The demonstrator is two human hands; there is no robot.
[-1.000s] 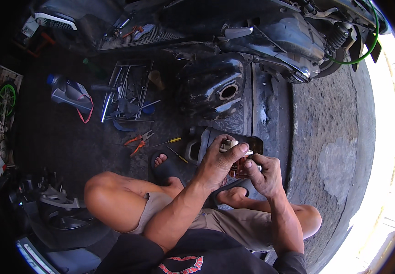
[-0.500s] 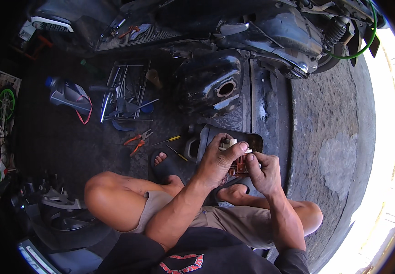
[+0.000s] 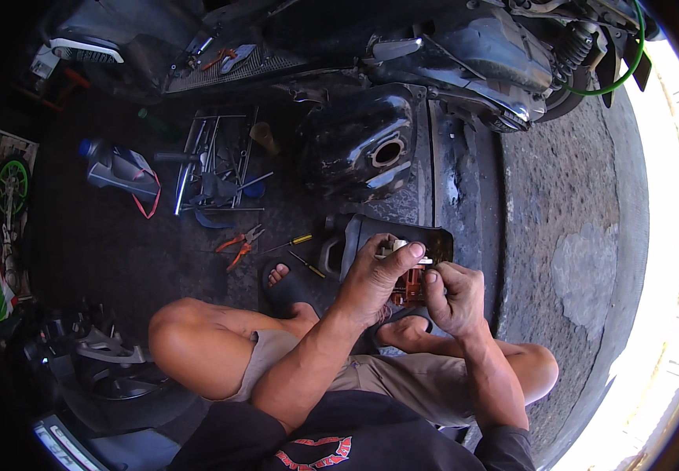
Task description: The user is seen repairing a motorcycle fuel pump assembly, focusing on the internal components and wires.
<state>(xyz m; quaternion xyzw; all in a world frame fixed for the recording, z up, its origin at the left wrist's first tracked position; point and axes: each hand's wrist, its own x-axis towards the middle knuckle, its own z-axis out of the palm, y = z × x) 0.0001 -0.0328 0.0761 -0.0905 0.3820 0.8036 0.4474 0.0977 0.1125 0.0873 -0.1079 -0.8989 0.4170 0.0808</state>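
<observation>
A white and red-brown plastic part with thin wires, resembling a fuel pump assembly [image 3: 411, 292], is held between my hands over my feet. My left hand [image 3: 375, 275] is closed round its white upper end, thumb on top. At its right side my right hand [image 3: 457, 297] has curled fingers and the thumb against the part's edge; what exactly those fingertips pinch is hidden. Just beyond sits a dark, cut-open plastic container [image 3: 353, 239]. Past that lies a black fuel tank [image 3: 347, 133] with a round hole facing up.
Orange-handled pliers [image 3: 240, 246] and two yellow-handled screwdrivers [image 3: 291, 242] lie left of the container. A tool rack [image 3: 221, 208] with several metal tools and a grey bottle [image 3: 119, 171] are farther left. A motorbike [image 3: 465, 55] spans the back; a wheel [image 3: 131, 385] lies at lower left.
My right hand has shifted slightly to the right and downward, its fingers curling more tightly. The left hand keeps its grip, and the part has barely moved.
</observation>
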